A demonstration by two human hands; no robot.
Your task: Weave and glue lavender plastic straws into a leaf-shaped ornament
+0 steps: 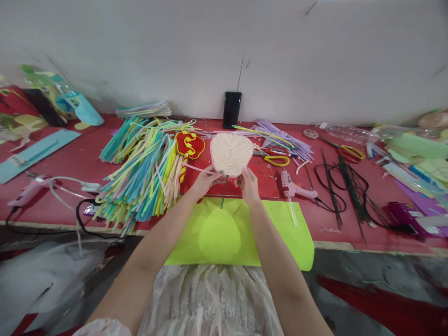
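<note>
A cream, leaf-shaped fan (231,151) made of pipe cleaners is held up over the table, its dark wire stem (223,195) pointing down. My left hand (206,181) is closed on its lower left edge. A thin pale pink pipe cleaner (196,168) runs out leftward from these fingers. At the lower right edge, my right hand (249,185) is closed on the fan; some fingertips are hidden behind it. Below lie a red board (268,179) and a yellow-green felt sheet (280,233). Left of the fan is a red and yellow pipe-cleaner fan (182,145).
A big pile of coloured pipe cleaners (140,172) lies left, purple ones (297,142) behind right. Scissors (276,157), a pink glue gun (294,189), a looped black cable (345,186) and dark wires (331,186) lie right. A phone (232,109) leans against the wall.
</note>
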